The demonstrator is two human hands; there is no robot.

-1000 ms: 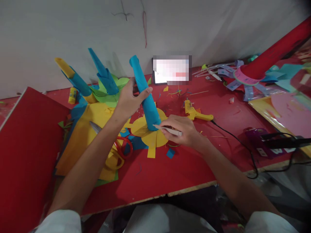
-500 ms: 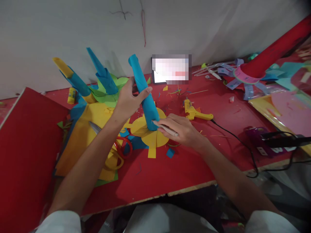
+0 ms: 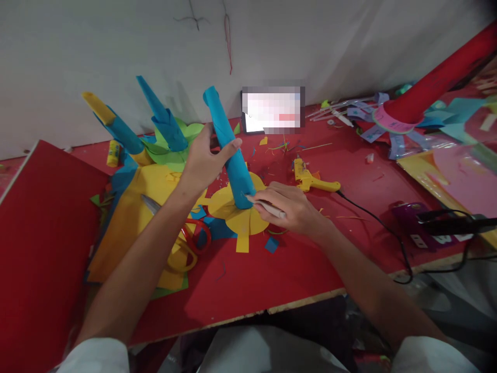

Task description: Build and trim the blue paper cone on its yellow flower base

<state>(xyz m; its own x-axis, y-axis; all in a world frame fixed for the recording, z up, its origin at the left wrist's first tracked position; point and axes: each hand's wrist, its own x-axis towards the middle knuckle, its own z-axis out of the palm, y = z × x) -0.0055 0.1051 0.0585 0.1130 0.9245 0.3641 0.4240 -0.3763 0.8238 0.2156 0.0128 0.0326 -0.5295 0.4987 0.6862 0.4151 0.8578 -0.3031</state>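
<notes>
My left hand [image 3: 212, 158] is wrapped round a tall blue paper tube [image 3: 237, 171], which leans slightly left. The tube's foot rests on a yellow paper flower [image 3: 248, 223] with petals and narrow tabs, lying on the red table [image 3: 279, 280]. Between the fingers of my right hand [image 3: 293, 207] is a pale pen-like stick [image 3: 272, 209], its tip touching the tube low on the front. Left of the flower lie scissors [image 3: 194, 241] with red and yellow handles, partly under my left forearm. A small blue paper square [image 3: 272, 244] is nearby.
A yellow glue gun [image 3: 314, 181] with a black cable lies right of centre. A lit tablet [image 3: 272, 111] leans on the wall. Further left stand two more paper tubes [image 3: 169, 129], yellow sheets [image 3: 128, 223] and a glue stick [image 3: 113, 153]. A red roll [image 3: 442, 77] slants in at right.
The pen-like stick's tip has shifted very slightly at the tube's base. Otherwise both hands keep their hold, and the whole view has moved a few pixels.
</notes>
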